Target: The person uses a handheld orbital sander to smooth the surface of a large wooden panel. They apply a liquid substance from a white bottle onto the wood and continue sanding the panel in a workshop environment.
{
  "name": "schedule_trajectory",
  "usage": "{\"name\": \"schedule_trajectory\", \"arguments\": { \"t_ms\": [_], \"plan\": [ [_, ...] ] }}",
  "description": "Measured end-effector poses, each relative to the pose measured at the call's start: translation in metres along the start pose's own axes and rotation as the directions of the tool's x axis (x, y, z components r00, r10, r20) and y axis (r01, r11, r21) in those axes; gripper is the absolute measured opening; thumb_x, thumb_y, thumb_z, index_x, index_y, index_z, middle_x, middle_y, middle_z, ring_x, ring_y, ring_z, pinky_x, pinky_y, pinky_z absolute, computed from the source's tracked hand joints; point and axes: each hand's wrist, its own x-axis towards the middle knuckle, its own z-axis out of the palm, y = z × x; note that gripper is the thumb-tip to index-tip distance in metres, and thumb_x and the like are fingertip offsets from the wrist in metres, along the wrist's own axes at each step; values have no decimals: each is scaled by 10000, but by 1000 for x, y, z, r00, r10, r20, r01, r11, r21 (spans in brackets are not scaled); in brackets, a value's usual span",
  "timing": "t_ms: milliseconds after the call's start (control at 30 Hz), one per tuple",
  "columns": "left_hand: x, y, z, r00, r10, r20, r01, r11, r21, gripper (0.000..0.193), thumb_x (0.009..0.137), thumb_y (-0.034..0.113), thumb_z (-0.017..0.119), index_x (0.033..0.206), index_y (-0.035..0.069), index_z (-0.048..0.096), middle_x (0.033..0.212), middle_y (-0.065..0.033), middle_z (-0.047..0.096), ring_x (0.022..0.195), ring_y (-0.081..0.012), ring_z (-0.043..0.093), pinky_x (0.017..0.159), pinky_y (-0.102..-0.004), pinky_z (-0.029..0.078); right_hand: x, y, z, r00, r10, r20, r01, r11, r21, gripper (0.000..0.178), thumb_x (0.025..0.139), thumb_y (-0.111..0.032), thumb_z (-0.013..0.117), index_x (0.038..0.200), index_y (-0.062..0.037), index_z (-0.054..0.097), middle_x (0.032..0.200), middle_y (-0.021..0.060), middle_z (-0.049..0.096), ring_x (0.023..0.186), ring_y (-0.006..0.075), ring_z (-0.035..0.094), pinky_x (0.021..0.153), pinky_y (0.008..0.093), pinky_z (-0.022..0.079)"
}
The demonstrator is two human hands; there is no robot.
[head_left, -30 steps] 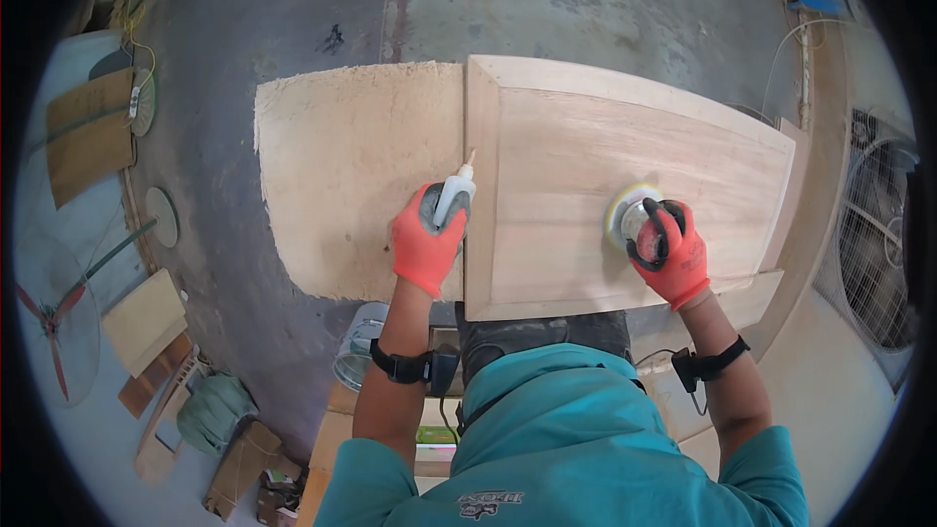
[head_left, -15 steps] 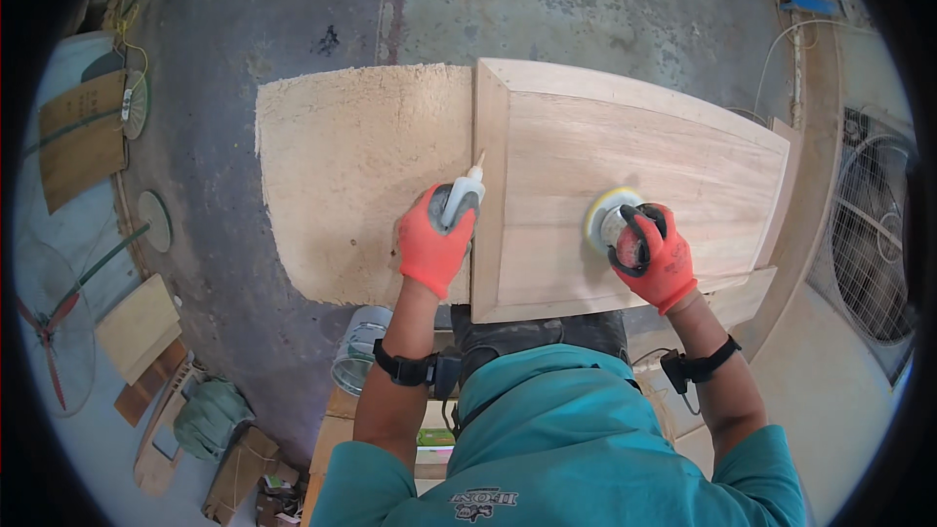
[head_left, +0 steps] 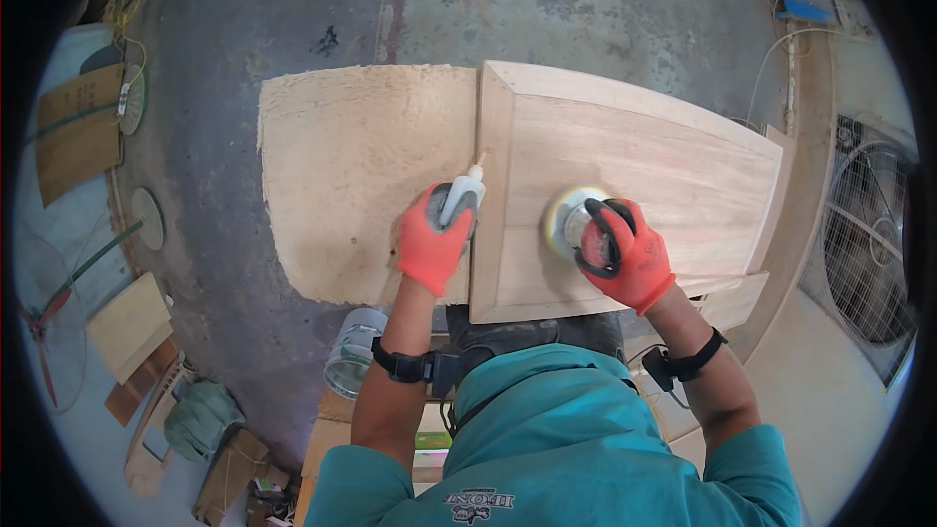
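Observation:
A framed wooden panel, pale and grained, lies before me on the right. My right hand, in a red and black glove, is wrapped round a handheld sander, whose round pad rests on the panel's inner field. At the panel's left edge, my left hand, gloved alike, grips a white glue bottle. Its tapered nozzle points up and away, close to the panel's frame. Beneath that hand spreads a rough-edged tan board.
A clear container stands beside my left forearm. To the far right is a large caged fan. Cardboard, a standing fan with red blades and a green cloth bundle lie to the left.
My right hand and the sander have slid left across the panel. My left hand with the glue bottle stays almost in place.

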Motion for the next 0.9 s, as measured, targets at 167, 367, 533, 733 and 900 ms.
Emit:
{"name": "schedule_trajectory", "arguments": {
  "t_ms": [167, 367, 533, 733, 900],
  "plan": [
    [2, -18, -11, 996, -76, 43, 87, 888, -451, 236, 923, -1, 646, 1158, -21, 641, 939, -70, 682, 713, -128, 649, 614, -267, 516, 38, -22, 16, 997, -59, -45, 57, 998, -39, 687, 733, -251, 845, 1359, -160, 578, 1291, 184, 553, 978, 373, 691, 769, 451, 593],
    [1, -6, -12, 999, -32, 20, 38, 881, -472, 206, 959, 14, 639, 1160, -25, 641, 892, -65, 675, 674, -135, 639, 591, -270, 501, 91, -45, 21, 996, -53, 68, 60, 993, -102, 760, 764, -267, 816, 1447, -223, 487, 1326, 171, 517, 1072, 377, 656, 819, 455, 584],
    [3, -11, -14, 999, -19, 29, 31, 860, -509, 209, 961, 26, 653, 1164, -22, 643, 888, -65, 675, 666, -131, 632, 574, -268, 487, 91, -48, 16, 987, -8, 162, 28, 992, -119, 764, 777, -295, 806, 1461, -238, 471, 1320, 161, 508, 1067, 367, 656, 834, 462, 579],
    [4, -9, -15, 999, 0, 39, 20, 860, -510, 217, 968, 52, 658, 1172, -19, 641, 887, -71, 675, 670, -137, 631, 591, -281, 495, 91, -53, 25, 982, -36, 185, 69, 982, -177, 749, 789, -306, 797, 1464, -242, 480, 1338, 165, 495, 1067, 354, 660, 834, 456, 579],
    [6, -17, -22, 998, 18, 65, 19, 851, -526, 225, 983, 72, 640, 1186, -24, 631, 871, -80, 673, 669, -146, 629, 595, -284, 493, 84, -56, 28, 980, -78, 183, 110, 979, -169, 715, 802, -309, 783, 1453, -238, 497, 1318, 175, 512, 1033, 352, 675, 819, 454, 584]
  ]
}}
